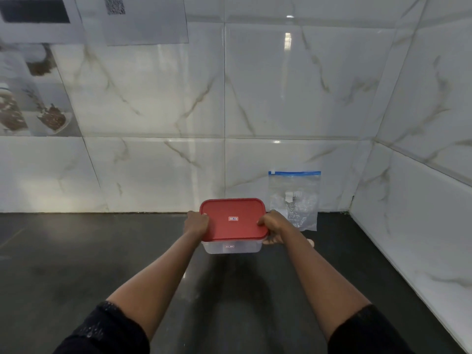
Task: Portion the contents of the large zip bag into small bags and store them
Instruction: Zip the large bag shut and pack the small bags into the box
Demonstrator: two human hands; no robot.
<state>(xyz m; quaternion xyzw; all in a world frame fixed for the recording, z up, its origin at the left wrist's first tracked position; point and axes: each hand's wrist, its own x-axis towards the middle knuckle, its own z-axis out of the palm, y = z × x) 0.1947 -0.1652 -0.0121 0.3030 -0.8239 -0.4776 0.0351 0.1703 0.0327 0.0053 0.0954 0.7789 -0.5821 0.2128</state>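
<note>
while the large zip bag leans against the tiled wall at the back of the dark counter, the left hand and right hand grip the ends of a clear container just in front of it, fingers curled round the edges of its red lid, right thumb on top

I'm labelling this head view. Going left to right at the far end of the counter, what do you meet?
left hand → red-lidded clear container → right hand → zip bag
</note>
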